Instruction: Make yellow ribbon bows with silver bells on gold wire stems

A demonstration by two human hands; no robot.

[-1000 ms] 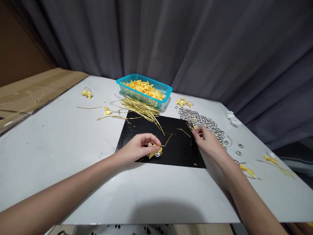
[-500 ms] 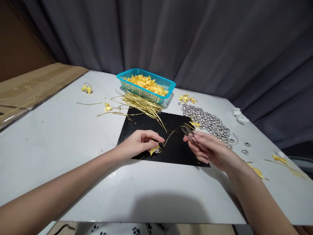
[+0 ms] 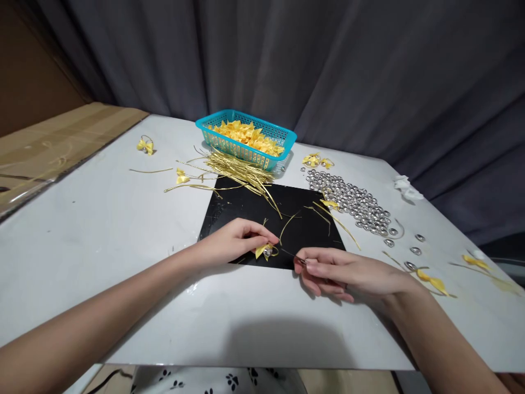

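Head camera: on our white desk (image 3: 123,306) lies a black mat (image 3: 238,205). Near its front right corner, our right hand (image 3: 336,271) squeezes a thin metal tool (image 3: 301,261), pointing left toward the yellow bow (image 3: 261,252). Our left hand (image 3: 238,239) pinches that bow over the mat's front edge, silver bead (image 3: 268,251) beside our fingertips.

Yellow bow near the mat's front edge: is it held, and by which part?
Yes, the left hand pinches the yellow bow at its upper edge, beside the silver bead.
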